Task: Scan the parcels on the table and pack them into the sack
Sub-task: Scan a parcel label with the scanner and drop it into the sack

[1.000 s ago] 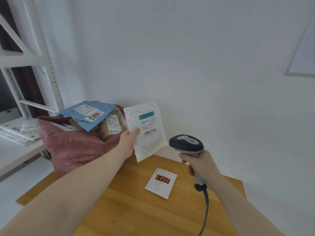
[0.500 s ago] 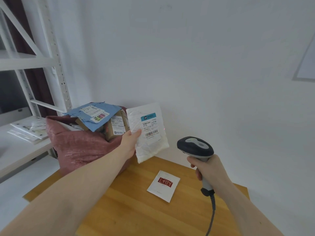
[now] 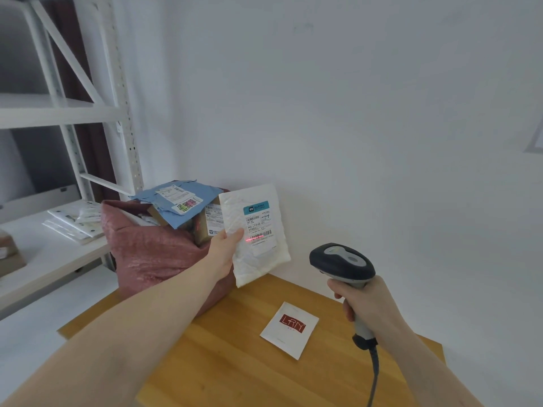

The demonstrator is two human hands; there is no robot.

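Note:
My left hand (image 3: pixel 224 251) grips a white padded parcel (image 3: pixel 258 251) by its left edge and holds it upright above the table's far edge, label facing me. A red scan line lies across the barcode on that label. My right hand (image 3: pixel 363 299) grips the handle of a dark grey barcode scanner (image 3: pixel 340 264), whose head points at the parcel from the right. A small flat white parcel with a red logo (image 3: pixel 289 329) lies on the wooden table (image 3: pixel 235 362). The reddish sack (image 3: pixel 152 257) stands at the table's left, stuffed with a blue mailer (image 3: pixel 179 201) and cardboard boxes.
A white metal shelving rack (image 3: pixel 88 118) stands at the left, with flat white packets (image 3: pixel 73 221) on its lower shelf. A white wall rises right behind the table. The scanner's cable (image 3: pixel 373 377) hangs down over the table's right part.
The red scan line has come to lie on the parcel's barcode; half a second ago only a faint red dot showed beside the parcel. The view has shifted left, so everything sits further right.

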